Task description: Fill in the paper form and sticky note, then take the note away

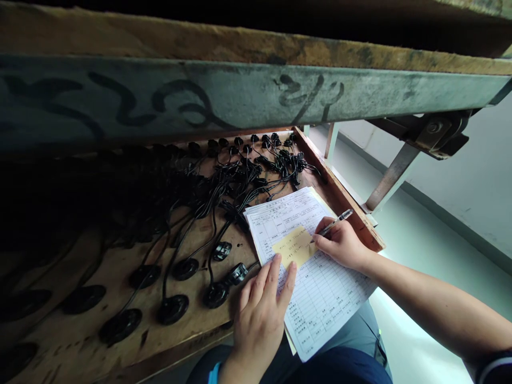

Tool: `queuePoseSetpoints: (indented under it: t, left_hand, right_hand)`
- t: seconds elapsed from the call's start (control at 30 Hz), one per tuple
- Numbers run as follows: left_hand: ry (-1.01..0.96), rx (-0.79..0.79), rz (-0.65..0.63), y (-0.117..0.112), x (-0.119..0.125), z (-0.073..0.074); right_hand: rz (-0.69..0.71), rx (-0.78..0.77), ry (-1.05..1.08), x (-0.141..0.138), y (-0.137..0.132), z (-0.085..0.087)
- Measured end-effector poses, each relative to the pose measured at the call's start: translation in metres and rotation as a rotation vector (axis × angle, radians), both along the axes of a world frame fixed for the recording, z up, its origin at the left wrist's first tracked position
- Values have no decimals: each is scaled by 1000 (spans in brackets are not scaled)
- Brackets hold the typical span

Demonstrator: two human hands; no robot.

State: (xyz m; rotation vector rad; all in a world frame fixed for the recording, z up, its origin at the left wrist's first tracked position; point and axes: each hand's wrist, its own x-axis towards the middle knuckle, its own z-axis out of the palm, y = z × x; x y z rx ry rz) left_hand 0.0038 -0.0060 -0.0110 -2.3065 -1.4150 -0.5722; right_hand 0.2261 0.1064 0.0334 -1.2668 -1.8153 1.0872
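The fingers of the right hand (346,244) are closed in a pinch around a pen (339,220), whose barrel slants up toward two o'clock and whose tip meets the right side of a yellow note (291,249). The step in hand looks to be handwriting, as some dark lines already stand on the note. Carrying on would call for a light, steady pinch and small strokes, with the note kept from sliding.

The left hand (259,316) comes in from seven o'clock, palm down; its fingers are spread and grip nothing, the tips resting at the note's lower left edge, seemingly to hold it still. The right forearm runs off toward four o'clock, the wrist low over the paper.

Under the note lies a stack of printed sheets (324,298), tilted toward eleven o'clock, its upper part over the near right corner of a wooden tray (344,205) and its lower end over the person's lap. From the note, black corded parts (173,309) spread from eight to twelve o'clock. Beyond, at twelve, a metal bar (248,88) with dark markings spans the view.
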Motion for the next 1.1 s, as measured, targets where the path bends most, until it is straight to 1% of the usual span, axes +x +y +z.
queuePoseSetpoints:
  t: [0.2, 0.5, 0.93, 1.1]
  left_hand:
    - [-15, 7, 2, 1, 0, 0]
    - [0, 2, 5, 1, -1, 1]
    - [46, -19, 5, 2, -3, -3]
    - [31, -17, 15, 1, -3, -3]
  right_hand:
    - [19, 3, -10, 0, 0, 0]
    - [-14, 9, 10, 0, 0, 0]
    - [-7, 20, -28, -1, 0, 2]
    - [-10, 11, -29, 0, 1, 2]
